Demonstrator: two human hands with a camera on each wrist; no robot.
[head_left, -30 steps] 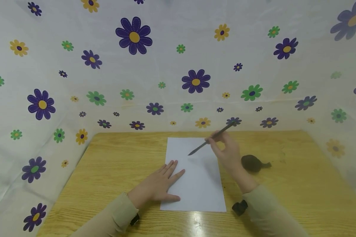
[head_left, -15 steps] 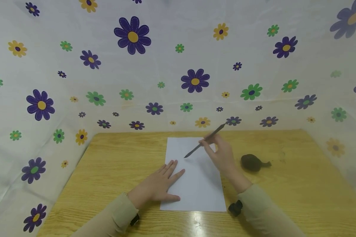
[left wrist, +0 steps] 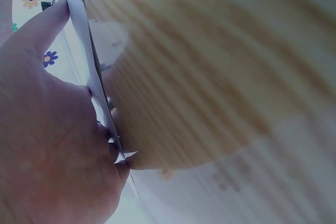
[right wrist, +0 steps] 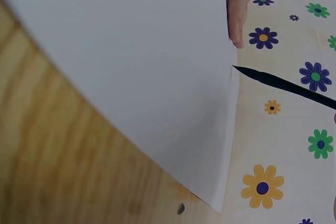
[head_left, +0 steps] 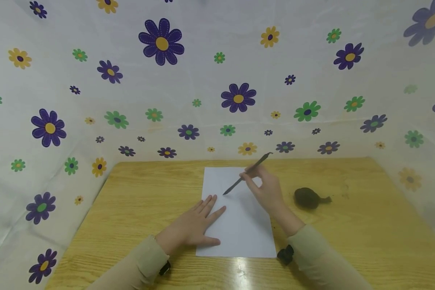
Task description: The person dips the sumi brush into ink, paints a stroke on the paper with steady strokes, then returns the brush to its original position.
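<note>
A white sheet of paper (head_left: 241, 233) lies on the wooden table in the head view, with no marks showing on it. My left hand (head_left: 188, 227) rests on its left side, fingers spread. Over the upper part of the sheet, my right hand (head_left: 268, 191) pinches a slim dark brush (head_left: 235, 186), slanted with its pointed tip toward the left fingertips. In the right wrist view the brush's tip (right wrist: 247, 71) appears right at the paper's far edge, close to the left fingers (right wrist: 237, 19). The left wrist view shows the left thumb (left wrist: 50, 22) along the paper's edge.
Right of the paper lies a dark rounded object (head_left: 306, 198) with a short narrow stem. A flower-patterned white sheet (head_left: 203, 80) stands behind and at both sides of the wooden table (head_left: 148, 185).
My right hand with the brush has moved left and slightly down, bringing the tip nearer to the left fingers. The left hand has stayed in place on the paper.
</note>
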